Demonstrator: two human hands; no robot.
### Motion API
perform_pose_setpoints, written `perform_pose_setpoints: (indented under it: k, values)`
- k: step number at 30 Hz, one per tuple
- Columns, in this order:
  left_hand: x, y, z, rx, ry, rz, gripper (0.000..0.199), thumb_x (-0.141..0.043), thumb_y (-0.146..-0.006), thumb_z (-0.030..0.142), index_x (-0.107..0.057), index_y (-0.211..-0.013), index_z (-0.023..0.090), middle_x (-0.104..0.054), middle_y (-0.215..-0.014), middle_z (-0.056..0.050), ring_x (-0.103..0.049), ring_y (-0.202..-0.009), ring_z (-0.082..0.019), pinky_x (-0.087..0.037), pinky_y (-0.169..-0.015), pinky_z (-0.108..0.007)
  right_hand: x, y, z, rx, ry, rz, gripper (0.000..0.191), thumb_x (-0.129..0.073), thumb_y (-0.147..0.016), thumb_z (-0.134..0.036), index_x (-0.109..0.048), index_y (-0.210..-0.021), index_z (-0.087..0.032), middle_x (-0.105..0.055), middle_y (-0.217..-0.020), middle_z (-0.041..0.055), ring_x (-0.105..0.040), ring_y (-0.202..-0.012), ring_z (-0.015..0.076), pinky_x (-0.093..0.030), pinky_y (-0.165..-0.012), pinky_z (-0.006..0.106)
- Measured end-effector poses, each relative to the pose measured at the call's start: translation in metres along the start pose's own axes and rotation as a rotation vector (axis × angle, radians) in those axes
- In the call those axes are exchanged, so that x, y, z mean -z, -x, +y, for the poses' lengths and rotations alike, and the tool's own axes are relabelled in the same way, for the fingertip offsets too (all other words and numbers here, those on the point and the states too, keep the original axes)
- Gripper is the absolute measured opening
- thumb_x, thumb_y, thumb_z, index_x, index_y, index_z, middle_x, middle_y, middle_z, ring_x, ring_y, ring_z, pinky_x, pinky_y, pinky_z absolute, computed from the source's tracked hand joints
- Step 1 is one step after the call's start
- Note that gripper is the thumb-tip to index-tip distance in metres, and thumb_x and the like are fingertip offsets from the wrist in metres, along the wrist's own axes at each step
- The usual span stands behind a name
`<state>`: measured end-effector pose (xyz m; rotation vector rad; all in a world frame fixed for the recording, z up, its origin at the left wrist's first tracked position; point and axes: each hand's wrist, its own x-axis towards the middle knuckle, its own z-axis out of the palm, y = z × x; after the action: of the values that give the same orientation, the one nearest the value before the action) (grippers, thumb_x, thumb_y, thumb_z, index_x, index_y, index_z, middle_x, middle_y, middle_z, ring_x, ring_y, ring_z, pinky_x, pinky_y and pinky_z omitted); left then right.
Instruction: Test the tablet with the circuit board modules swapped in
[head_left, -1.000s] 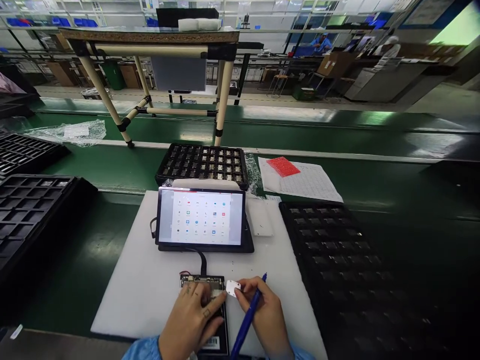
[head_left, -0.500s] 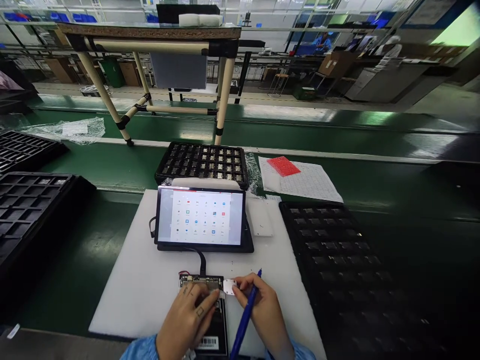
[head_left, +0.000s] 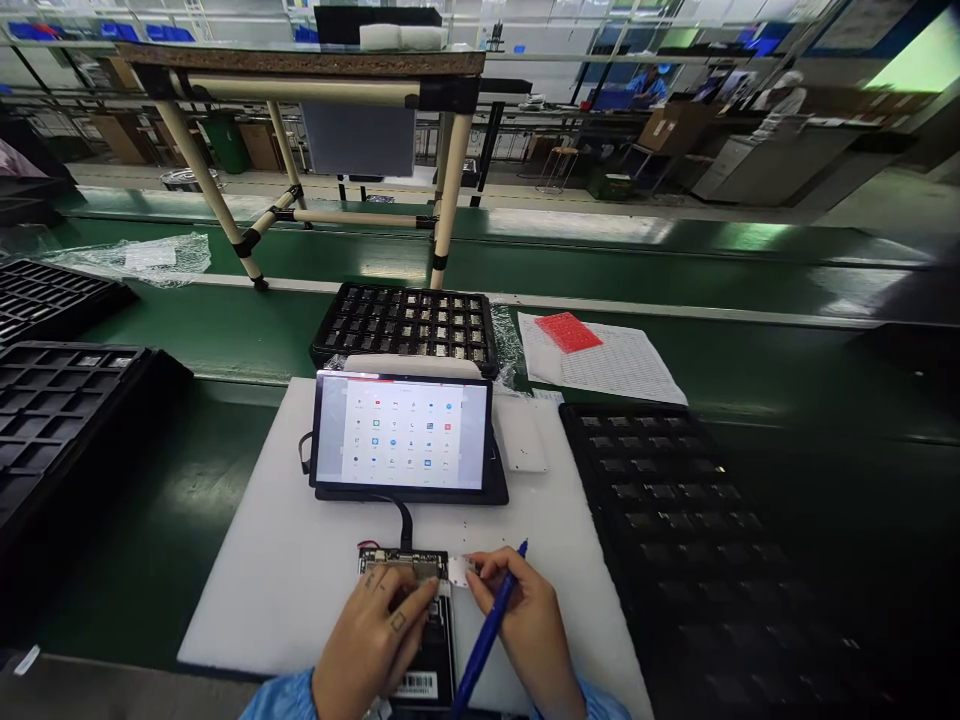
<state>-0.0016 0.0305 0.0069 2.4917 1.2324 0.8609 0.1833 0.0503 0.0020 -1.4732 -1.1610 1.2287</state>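
Note:
A circuit board (head_left: 420, 558) with a black, labelled lower part (head_left: 417, 686) lies on the white foam sheet (head_left: 262, 600). My left hand (head_left: 379, 625) is closed over it, fingers bent and pressing near the board's right edge; they hide much of its middle. A small white flat piece (head_left: 459, 571) is pinched between my right hand's (head_left: 525, 610) thumb and finger, against the board's right edge. That hand also holds a blue pen (head_left: 484, 645), slanting up to the right. A black ribbon cable (head_left: 406, 525) joins the board to a lit tablet screen (head_left: 409, 435) showing app icons.
Behind the screen sits a black tray of small parts (head_left: 409, 322). Another dark tray (head_left: 660, 500) of modules lies at right, stacked black trays (head_left: 67, 400) at left. A paper sheet (head_left: 622, 365) bears a red bubble-wrap piece (head_left: 568, 332). A pipe-legged bench (head_left: 300, 65) stands behind.
The blue pen has tilted slightly, its tip a little further right. The small white piece has shifted slightly at the board's edge. My left hand stays practically in place.

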Motion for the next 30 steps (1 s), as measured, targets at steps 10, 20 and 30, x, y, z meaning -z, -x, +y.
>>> perform_pose_setpoints:
  k: [10,20,30]
  values:
    - [-0.0042,0.0033,-0.0020,0.019,-0.005,-0.030,0.032,-0.037,-0.090,0.009,-0.051,-0.119,0.012,-0.053,-0.089,-0.011,-0.055,-0.079,-0.021,-0.055,-0.063,-0.036,-0.0010,0.0008,-0.0032,0.012,0.047,0.009,0.017,-0.066,-0.071,-0.030,-0.054,-0.064,-0.021,-0.072,-0.080,0.0083,-0.068,-0.071,0.0227,-0.055,-0.063,0.030]
    - [-0.0001,0.0005,-0.0009,0.007,-0.011,-0.009,0.031,-0.037,-0.090,0.009,-0.053,-0.117,0.011,-0.055,-0.089,-0.011,-0.057,-0.079,-0.020,-0.055,-0.063,-0.034,-0.0032,0.0008,-0.0033,0.013,0.042,0.018,0.014,-0.064,-0.071,-0.030,-0.055,-0.066,-0.021,-0.071,-0.074,0.0072,-0.069,-0.071,0.0234,-0.056,-0.064,0.030]
    - [-0.0009,0.0002,-0.0001,0.023,-0.039,0.000,0.031,-0.035,-0.092,0.012,-0.053,-0.118,0.014,-0.055,-0.088,-0.010,-0.057,-0.078,-0.018,-0.054,-0.064,-0.030,-0.0032,0.0007,-0.0004,0.029,0.061,0.026,0.020,-0.067,-0.072,-0.037,-0.058,-0.067,-0.020,-0.068,-0.066,0.0050,-0.068,-0.068,0.0227,-0.054,-0.059,0.028]
